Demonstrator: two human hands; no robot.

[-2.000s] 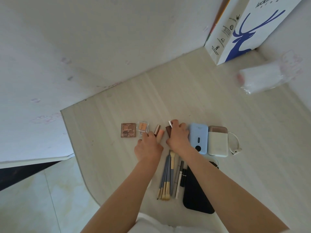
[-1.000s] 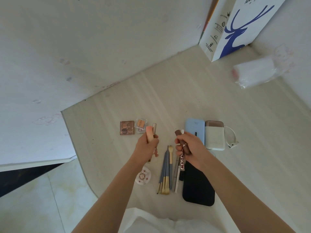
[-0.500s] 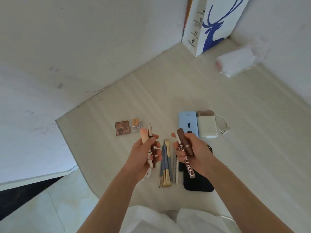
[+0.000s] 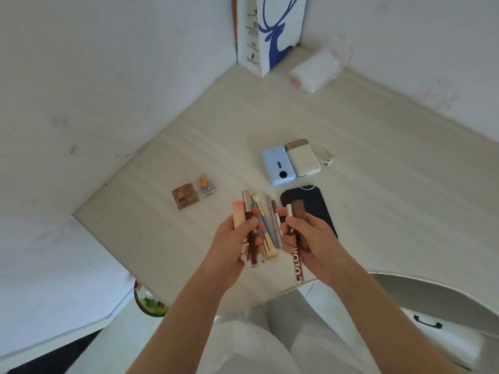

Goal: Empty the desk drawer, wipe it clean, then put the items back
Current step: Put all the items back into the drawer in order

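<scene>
Both hands have lifted off the table (image 4: 378,163): left hand (image 4: 235,242) grips lipstick tubes (image 4: 244,220), right hand (image 4: 310,238) a brown tube (image 4: 298,209); I fear one slipping loose.

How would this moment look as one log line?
left hand: grips lip gloss tubes | right hand: grips brown tubes | desk: items remain

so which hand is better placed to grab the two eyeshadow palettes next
Left, probably. The left hand hovers nearer the brown palette and the clear palette, which lie on its side of the desk. The right hand is farther off. Both already grip cosmetic tubes.
</scene>
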